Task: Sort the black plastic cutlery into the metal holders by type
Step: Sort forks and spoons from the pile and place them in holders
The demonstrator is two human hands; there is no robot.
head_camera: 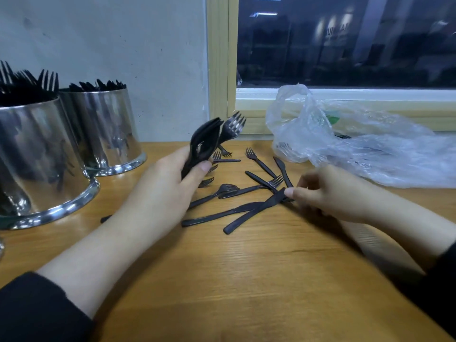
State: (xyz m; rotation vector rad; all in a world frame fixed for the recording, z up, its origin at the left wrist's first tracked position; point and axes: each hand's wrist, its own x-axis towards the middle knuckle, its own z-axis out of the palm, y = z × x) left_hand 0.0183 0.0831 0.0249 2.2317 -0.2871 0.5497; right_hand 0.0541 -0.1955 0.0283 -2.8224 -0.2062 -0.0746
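Writing: none readable
Holders: two metal holders (103,129), far left on desk (222,280)
Left hand (158,191): fingers clamp a fork bundle (207,141)
Right hand (328,193): fingers pinch one knife (256,211)

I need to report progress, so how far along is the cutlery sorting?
Partly done. Two shiny metal holders already hold black plastic cutlery. The left hand grips a bundle of black forks; the right hand pinches a black knife. Loose forks and knives remain on the wooden table.

Likely canteen or food-service back area: bulk black plastic cutlery (246,193) loose on wooden counter (222,280), two steel holders (103,129) at 10 o'clock, plastic bag (345,139) and night window (345,40) at 1 o'clock.
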